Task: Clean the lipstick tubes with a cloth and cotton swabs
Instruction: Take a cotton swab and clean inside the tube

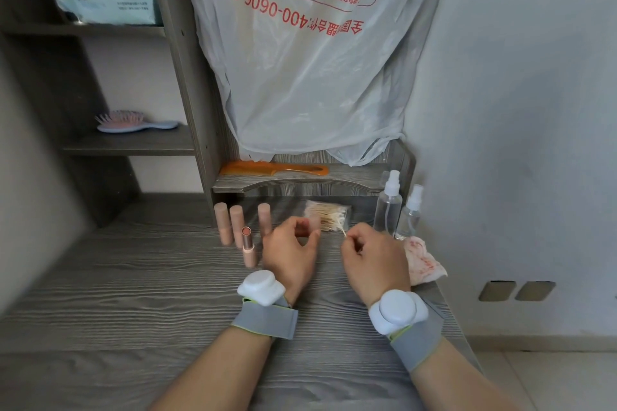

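Lipstick tube [247, 245], uncapped at nine o'clock of the left hand [290, 253], could topple if nudged. That hand pinches a cap [303, 229]; the right hand [374, 260] pinches a cotton swab [343, 231].

Grey desk [133, 294], lipstick tubes [237, 225], spray bottles [387, 207]

Hanging plastic bag [310, 83]: red upside-down print, number 400-0606-758; Chinese lines beside it unreadable.

The left hand [290, 252] covered most of the pink piece [313, 226] it held, so no telling what it was. The standing lipstick tubes [237, 223] were pretty blurred, and the plastic bag [310, 77] ran off the top edge.
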`<action>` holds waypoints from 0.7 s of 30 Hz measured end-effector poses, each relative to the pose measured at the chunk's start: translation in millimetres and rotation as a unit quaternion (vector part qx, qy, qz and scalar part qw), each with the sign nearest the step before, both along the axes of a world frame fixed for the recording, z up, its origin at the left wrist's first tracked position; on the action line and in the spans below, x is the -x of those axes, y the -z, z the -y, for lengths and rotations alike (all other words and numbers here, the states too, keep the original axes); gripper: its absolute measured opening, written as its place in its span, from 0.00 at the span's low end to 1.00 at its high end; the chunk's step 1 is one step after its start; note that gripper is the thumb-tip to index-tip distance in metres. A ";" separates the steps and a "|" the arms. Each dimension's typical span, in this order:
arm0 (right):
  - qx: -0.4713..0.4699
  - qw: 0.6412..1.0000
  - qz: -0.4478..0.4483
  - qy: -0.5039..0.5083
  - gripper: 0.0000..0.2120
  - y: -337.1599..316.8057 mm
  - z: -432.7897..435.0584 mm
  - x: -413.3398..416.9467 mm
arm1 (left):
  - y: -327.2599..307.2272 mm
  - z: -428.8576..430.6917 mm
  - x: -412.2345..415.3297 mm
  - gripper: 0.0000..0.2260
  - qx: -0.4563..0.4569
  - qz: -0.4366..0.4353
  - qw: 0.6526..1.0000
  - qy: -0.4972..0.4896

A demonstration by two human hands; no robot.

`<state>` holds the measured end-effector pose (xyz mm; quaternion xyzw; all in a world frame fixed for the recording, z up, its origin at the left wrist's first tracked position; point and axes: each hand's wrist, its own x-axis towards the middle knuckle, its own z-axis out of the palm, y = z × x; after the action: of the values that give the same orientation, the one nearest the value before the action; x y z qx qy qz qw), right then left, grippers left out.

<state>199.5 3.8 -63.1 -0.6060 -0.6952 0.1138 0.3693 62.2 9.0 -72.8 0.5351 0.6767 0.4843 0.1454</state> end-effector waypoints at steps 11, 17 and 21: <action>-0.013 1.000 0.011 -0.003 0.08 7.3 -6.7 -1.9 | -3.2 4.1 -1.0 0.05 0.057 -0.044 0.997 0.003; 0.003 1.000 0.018 -0.007 0.09 7.6 -7.2 -2.4 | -7.6 12.4 -0.6 0.12 0.077 -0.078 0.994 0.009; 0.008 1.000 0.012 -0.008 0.10 7.0 -6.6 -2.3 | -11.5 27.2 7.7 0.19 0.032 -0.106 0.994 0.001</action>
<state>201.9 10.4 -70.1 -0.6045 -0.7039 0.1150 0.3547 54.5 -18.3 -61.3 0.5791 0.7028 0.4032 0.0905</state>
